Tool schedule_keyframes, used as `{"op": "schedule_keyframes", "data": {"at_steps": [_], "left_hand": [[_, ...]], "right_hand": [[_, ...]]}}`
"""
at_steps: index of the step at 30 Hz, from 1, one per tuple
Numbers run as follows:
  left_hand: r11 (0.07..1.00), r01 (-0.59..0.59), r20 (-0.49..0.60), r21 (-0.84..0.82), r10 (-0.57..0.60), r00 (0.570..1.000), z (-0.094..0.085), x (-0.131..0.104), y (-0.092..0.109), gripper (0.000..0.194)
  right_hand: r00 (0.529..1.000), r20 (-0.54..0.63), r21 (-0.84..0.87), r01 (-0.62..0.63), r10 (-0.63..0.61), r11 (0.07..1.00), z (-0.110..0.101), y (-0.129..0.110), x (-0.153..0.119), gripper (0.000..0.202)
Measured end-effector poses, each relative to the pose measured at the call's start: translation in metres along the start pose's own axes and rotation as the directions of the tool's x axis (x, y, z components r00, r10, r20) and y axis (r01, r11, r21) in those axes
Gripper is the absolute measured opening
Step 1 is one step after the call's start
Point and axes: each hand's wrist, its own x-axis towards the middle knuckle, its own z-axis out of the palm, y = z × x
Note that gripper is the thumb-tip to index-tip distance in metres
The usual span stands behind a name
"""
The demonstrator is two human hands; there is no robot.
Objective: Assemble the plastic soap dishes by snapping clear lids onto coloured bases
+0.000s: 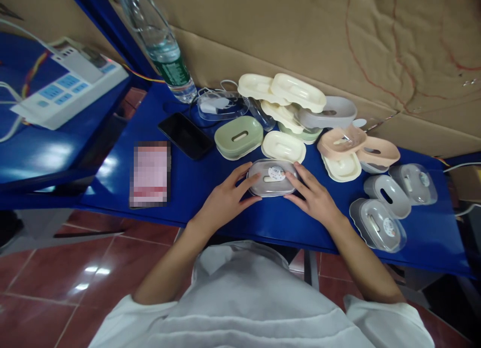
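Note:
A grey oval dish under a clear lid [267, 188] lies near the front edge of the blue table, with a round white sticker [277, 173] on top. My left hand [233, 195] grips its left end, and my right hand [311, 194] its right end, fingertips on the lid. Just behind it are a cream tray [284, 147] and a green slotted dish [239, 137]. Farther right, a peach dish [341, 140] rests on a cream tray [341, 167]. Several grey dishes, among them a lidded one [378, 225], stand at the right.
A water bottle [171, 62], a black phone [186, 135] and a pixelated flat item [150, 174] are on the left. Behind the dishes stands a cardboard wall [285, 32]. A white power strip [71, 87] lies on the far-left table. Stacked cream trays [298, 91] lean at the back.

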Motion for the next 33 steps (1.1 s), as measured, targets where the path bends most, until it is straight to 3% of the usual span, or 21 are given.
{"op": "schedule_keyframes", "data": {"at_steps": [12,19,23,26,29,31,33], "left_hand": [[1.0,-0.013,-0.037,-0.011,0.012,0.999,0.003,-0.002,-0.004,0.046],[0.99,0.017,-0.014,-0.139,-0.019,1.0,0.005,0.002,-0.002,0.047],[0.988,0.013,0.036,-0.154,-0.007,0.999,0.002,0.004,0.0,0.048],[0.988,0.019,0.062,-0.156,-0.009,0.998,0.0,0.005,0.001,0.058],[0.987,0.014,0.075,-0.159,-0.002,0.997,-0.002,0.005,0.002,0.069],[0.987,0.018,0.084,-0.158,-0.005,0.996,-0.003,0.005,0.002,0.071],[0.987,0.032,0.097,-0.159,-0.017,0.995,-0.003,0.005,0.002,0.071]], "right_hand": [[0.999,-0.035,-0.055,0.032,-0.034,0.998,0.004,-0.005,0.001,0.094],[0.994,-0.039,0.185,-0.091,0.1,0.979,0.011,0.004,-0.001,0.083],[0.993,-0.016,0.178,-0.11,0.114,0.978,0.011,0.005,-0.001,0.08],[0.998,-0.019,0.08,-0.061,0.063,0.995,0.0,-0.003,0.004,0.081],[0.996,-0.09,-0.099,-0.022,0.013,0.995,-0.024,-0.016,0.002,0.088],[0.979,-0.2,-0.213,-0.092,0.048,0.973,-0.046,-0.026,-0.019,0.093],[0.914,-0.373,-0.261,-0.271,0.162,0.927,-0.07,-0.032,-0.061,0.095]]}}
